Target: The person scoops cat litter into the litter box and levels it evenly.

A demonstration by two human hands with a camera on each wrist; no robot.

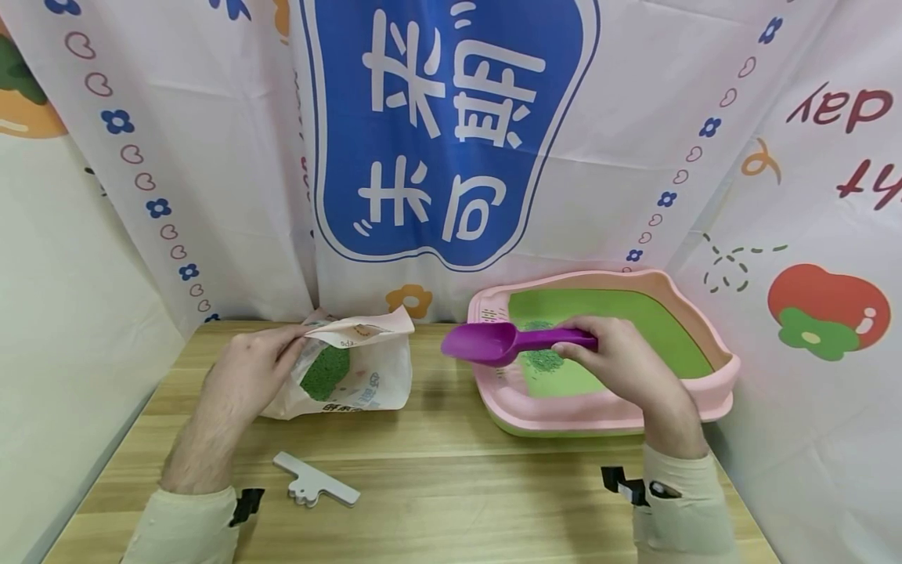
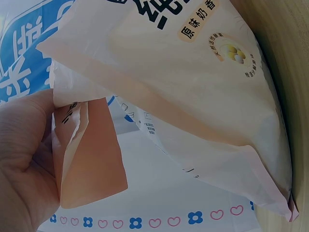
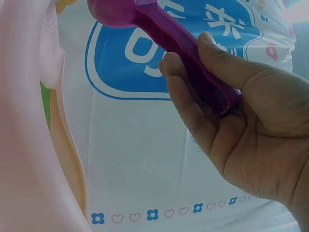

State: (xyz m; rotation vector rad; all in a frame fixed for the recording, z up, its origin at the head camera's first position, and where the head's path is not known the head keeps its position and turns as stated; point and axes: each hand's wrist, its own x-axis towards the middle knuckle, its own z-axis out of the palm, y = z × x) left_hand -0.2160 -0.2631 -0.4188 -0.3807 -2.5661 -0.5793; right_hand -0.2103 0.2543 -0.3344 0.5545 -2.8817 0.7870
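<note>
My left hand [image 1: 250, 368] pinches the top edge of a white paper-like bag [image 1: 387, 376], whose mouth gapes and shows green granules [image 1: 327, 372] inside. In the left wrist view the bag [image 2: 193, 82] carries printed lettering, and its folded rim sits between thumb and fingers. My right hand [image 1: 613, 352] grips the handle of a purple scoop [image 1: 486, 343], held level over the left side of a pink litter box [image 1: 557, 409]. The scoop's bowl points left, toward the bag. Beneath the handle, a small pile of green granules [image 1: 543, 359] lies on the box's green floor.
A white clip [image 1: 317, 479] lies on the wooden table [image 1: 451, 501] in front of the bag. Printed cloth [image 1: 232, 157] hangs as a wall behind the table and along both sides. The litter box stands close to the back and right cloth.
</note>
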